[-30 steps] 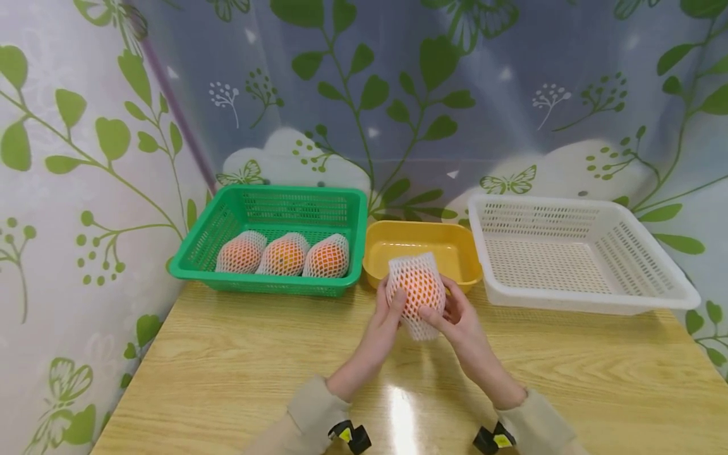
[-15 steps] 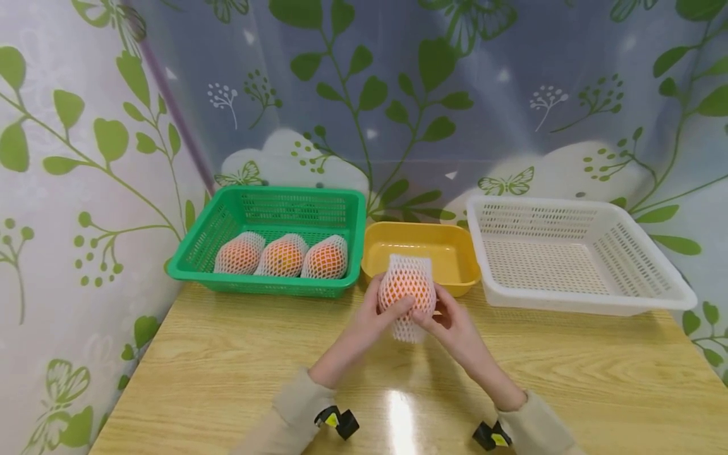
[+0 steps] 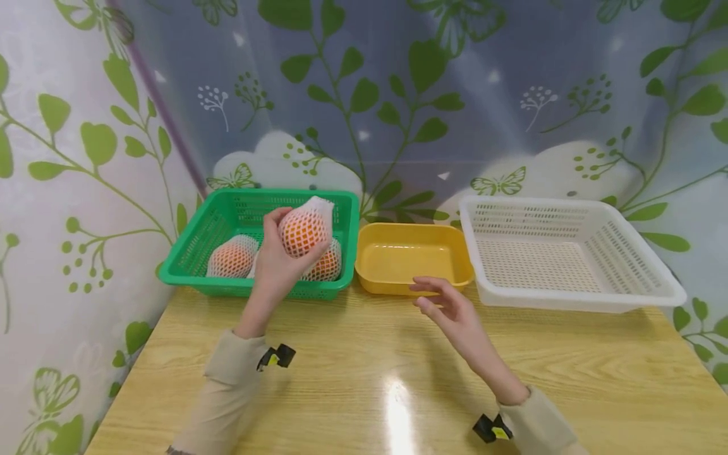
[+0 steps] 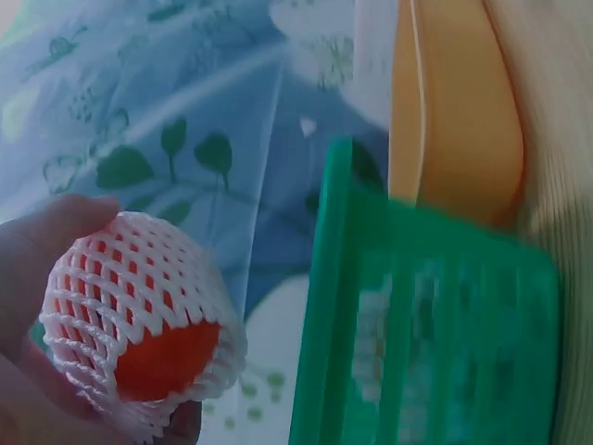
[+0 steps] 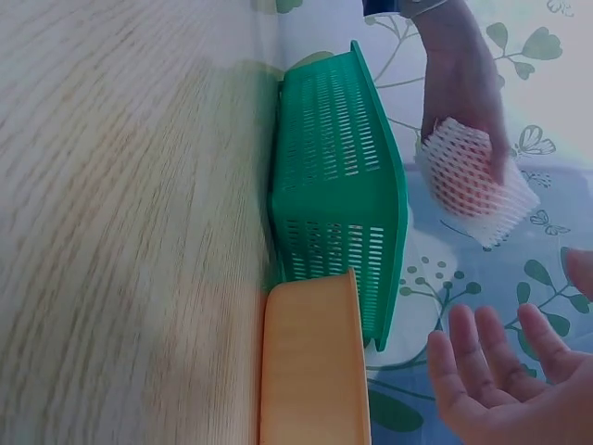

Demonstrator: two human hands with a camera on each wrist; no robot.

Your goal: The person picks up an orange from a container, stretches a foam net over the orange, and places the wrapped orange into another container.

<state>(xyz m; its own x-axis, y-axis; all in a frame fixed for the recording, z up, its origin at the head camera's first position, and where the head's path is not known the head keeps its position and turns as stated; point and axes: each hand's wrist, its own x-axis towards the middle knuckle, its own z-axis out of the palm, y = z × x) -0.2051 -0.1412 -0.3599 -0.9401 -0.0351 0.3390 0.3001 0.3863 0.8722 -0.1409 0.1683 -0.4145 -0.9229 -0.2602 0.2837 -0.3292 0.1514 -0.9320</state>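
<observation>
My left hand [image 3: 275,268] holds a round orange-red fruit [image 3: 304,231] in a white foam net, raised above the green basket [image 3: 196,283]. In the left wrist view, a gap in the netting leaves some of the fruit's skin [image 4: 171,360] bare. Inside the basket lie more netted fruits, one at the left [image 3: 232,258] and one at the right [image 3: 327,263], partly covered by the held one. Between them only a sliver of another shows behind my hand. My right hand [image 3: 455,319] hovers with nothing in it, fingers loosely bent, at the front edge of the yellow basin [image 3: 406,256].
Right of the basin stands a white basket [image 3: 569,299] with no contents visible. All three containers line up along the back of the wooden table [image 3: 341,379], before a leaf-patterned curtain [image 3: 392,145].
Both hands held the netted fruit over the table by the basin. My right hand has let go and stayed nearby, while my left hand has carried the fruit left and over the green basket.
</observation>
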